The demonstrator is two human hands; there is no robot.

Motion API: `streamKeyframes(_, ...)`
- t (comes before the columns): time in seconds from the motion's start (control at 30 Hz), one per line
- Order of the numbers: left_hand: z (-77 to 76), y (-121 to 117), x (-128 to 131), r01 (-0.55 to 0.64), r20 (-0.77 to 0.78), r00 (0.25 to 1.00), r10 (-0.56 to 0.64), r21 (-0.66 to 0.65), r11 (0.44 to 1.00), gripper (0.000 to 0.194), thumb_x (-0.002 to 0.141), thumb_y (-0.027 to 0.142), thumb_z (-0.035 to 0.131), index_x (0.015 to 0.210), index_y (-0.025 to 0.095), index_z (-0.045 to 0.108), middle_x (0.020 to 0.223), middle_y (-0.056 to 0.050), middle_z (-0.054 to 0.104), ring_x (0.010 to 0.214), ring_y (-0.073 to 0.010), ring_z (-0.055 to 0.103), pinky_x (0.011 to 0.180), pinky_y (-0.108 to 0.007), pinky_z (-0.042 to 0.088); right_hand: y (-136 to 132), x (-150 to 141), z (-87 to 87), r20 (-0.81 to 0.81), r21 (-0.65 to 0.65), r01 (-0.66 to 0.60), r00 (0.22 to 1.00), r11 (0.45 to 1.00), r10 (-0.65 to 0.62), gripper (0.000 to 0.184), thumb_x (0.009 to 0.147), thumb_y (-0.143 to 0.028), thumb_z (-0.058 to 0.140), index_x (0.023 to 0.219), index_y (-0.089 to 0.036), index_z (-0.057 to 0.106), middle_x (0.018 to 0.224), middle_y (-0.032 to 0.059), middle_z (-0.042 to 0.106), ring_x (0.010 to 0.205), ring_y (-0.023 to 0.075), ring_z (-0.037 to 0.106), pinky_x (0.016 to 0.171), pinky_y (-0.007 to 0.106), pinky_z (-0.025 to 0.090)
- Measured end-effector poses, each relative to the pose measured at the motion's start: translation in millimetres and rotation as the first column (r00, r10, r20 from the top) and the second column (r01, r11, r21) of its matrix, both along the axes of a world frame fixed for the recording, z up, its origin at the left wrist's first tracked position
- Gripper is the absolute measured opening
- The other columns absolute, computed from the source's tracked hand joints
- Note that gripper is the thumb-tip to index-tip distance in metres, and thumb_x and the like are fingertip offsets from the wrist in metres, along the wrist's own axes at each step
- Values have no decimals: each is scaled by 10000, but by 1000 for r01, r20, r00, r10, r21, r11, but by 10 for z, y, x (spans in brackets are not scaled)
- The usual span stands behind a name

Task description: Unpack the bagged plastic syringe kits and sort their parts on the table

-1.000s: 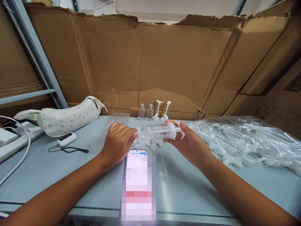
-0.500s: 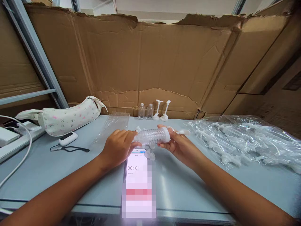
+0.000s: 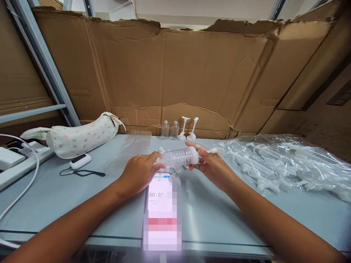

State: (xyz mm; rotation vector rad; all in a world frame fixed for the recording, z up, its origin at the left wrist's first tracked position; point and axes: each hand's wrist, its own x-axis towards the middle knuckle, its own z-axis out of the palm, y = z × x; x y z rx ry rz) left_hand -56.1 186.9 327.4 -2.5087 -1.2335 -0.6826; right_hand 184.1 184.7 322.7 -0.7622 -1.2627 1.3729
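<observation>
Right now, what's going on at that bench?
A person holds a clear plastic syringe in both hands above a pale blue table. The left hand has its fingers at one end of the barrel, and the right hand cradles the other end, where a white plunger sticks out. Small white plastic parts lie just below, by a phone showing a timer. More syringes lie in clear plastic wrap to the right.
</observation>
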Motion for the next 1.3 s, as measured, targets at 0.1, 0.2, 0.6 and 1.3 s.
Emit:
streamKeyframes(0.1, -7, 32, -19, -10, 38, 999, 9, 27, 1000, 342, 955, 425, 344, 1022, 184, 576, 682, -12, 669, 633, -192, 630, 615, -288, 415, 68, 66, 20, -13, 34, 67, 998, 997, -66, 381, 820, -471, 599, 1099, -218, 657, 916, 29, 602, 712, 122, 576, 559, 248, 498)
streamKeyframes(0.2, -5, 71, -65, -52, 70, 996, 48, 52, 997, 376, 938, 473, 361, 1033, 192, 593, 632, -3, 641, 624, -193, 620, 625, -283, 411, 147, 162, 78, -29, -1, 113, 993, 994, -113, 346, 821, -479, 593, 996, -196, 689, 887, 28, 610, 653, 101, 574, 520, 221, 466)
streamKeyframes(0.6, 42, 112, -156, -126, 149, 982, 117, 51, 991, 404, 916, 514, 386, 1038, 198, 605, 616, 8, 622, 617, -189, 614, 600, -270, 397, 600, 813, 426, 17, 222, 590, 794, 777, -608, 256, 877, -309, 550, 699, -144, 631, 660, 26, 624, 510, 92, 590, 509, 217, 499)
streamKeyframes(1.3, -24, 137, -121, -113, 123, 987, 108, 36, 993, 267, 920, 318, 440, 1114, 192, 573, 857, -38, 675, 767, -183, 622, 703, -284, 454, 1765, 660, -32, 410, -21, 663, 688, 748, -598, 342, 895, -328, 546, 1188, -151, 540, 1173, 90, 569, 989, 198, 591, 824, 404, 510)
